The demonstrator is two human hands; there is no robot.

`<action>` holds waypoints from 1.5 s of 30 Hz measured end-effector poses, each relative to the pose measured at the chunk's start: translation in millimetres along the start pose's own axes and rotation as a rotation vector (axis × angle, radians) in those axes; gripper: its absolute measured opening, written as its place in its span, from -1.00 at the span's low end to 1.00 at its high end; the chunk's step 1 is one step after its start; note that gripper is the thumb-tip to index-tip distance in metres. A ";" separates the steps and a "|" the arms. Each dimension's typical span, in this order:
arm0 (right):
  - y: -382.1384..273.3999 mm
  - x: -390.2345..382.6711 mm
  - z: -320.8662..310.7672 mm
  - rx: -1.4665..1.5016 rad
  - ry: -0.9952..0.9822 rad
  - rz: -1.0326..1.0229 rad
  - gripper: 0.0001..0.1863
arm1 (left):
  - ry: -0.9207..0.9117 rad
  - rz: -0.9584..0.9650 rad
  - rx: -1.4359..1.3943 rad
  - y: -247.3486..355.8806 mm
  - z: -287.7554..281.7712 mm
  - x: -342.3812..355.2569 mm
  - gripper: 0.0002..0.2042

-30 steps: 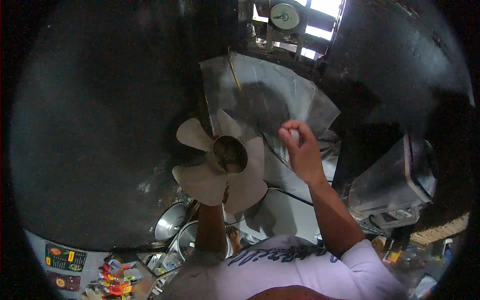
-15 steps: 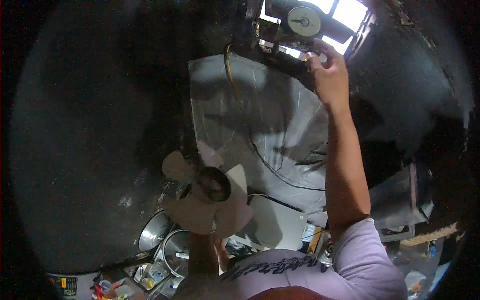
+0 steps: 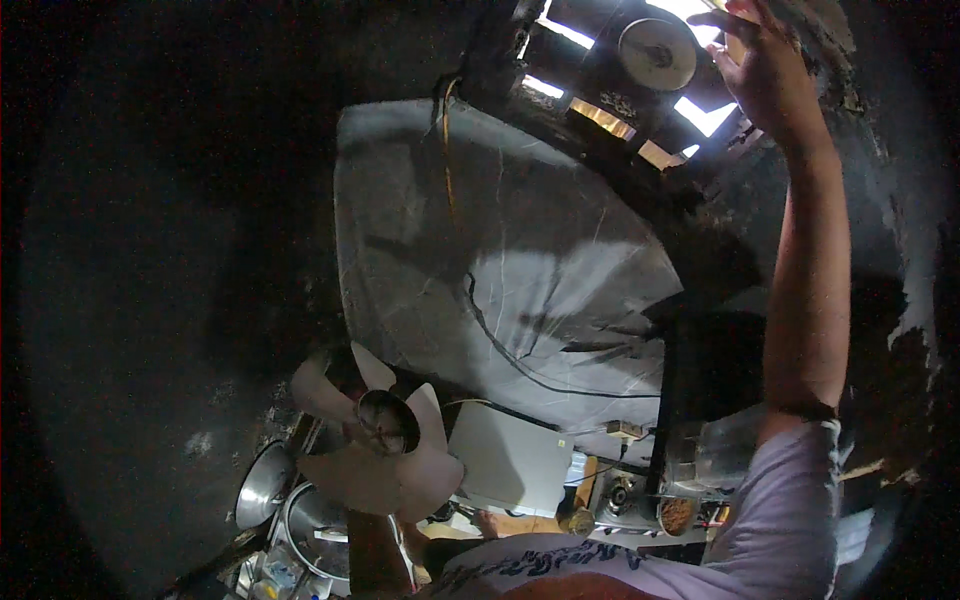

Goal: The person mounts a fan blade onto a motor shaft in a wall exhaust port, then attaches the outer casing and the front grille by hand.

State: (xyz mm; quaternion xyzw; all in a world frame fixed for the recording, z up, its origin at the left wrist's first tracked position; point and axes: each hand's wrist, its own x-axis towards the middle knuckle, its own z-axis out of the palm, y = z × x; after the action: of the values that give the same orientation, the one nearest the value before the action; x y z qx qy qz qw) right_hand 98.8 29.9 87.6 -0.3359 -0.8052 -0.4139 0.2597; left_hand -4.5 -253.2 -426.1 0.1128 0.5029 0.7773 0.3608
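Observation:
In the lower left, my left forearm rises behind a pale plastic fan blade wheel [image 3: 430, 478], which has several broad blades around a dark round hub. My left hand [image 3: 385, 432] holds it up; its fingers are mostly hidden by the blades and hub. My right arm reaches to the top right, where my right hand [image 3: 775, 75] is beside a bright wall opening. Its thumb and a finger are spread apart, with a pale patch between them that I cannot make out. Fixed in that opening is a fan motor with a round, light face [image 3: 657, 54].
A crinkled grey sheet [image 3: 400, 230] covers the wall, with a yellowish cable [image 3: 447, 150] hanging over it. Below are a light flat panel [image 3: 515, 460], a gas stove [image 3: 617, 495], and metal pots [image 3: 268, 485]. The surrounding walls are dark and sooty.
My right hand has moved up and right, from the motor's lower edge to the opening's upper right. The fan wheel sits lower and further left in view. The view has shifted, showing the stove.

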 end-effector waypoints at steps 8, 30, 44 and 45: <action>-2.9 25.0 14.3 -0.172 -0.176 -0.450 -0.63 | -0.012 -0.025 0.005 -6.9 -0.9 4.0 -0.21; -5.8 22.4 14.3 -0.144 -0.187 -0.301 -0.38 | -0.005 0.004 0.040 -2.1 3.3 -3.6 -0.18; 1.2 20.3 -8.9 -0.121 -0.090 -0.529 -0.60 | 0.039 0.040 0.078 4.9 -1.0 -15.0 -0.17; 1.9 19.3 -10.4 -0.052 -0.008 -0.500 -0.61 | 0.060 0.071 0.086 8.7 -4.3 -14.9 -0.17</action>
State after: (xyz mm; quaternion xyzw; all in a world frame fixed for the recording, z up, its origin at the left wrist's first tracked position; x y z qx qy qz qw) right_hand 89.4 28.3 107.4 -0.1346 -0.8534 -0.4844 0.1376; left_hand 0.0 -268.3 -417.8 0.1226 0.5419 0.7704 0.3128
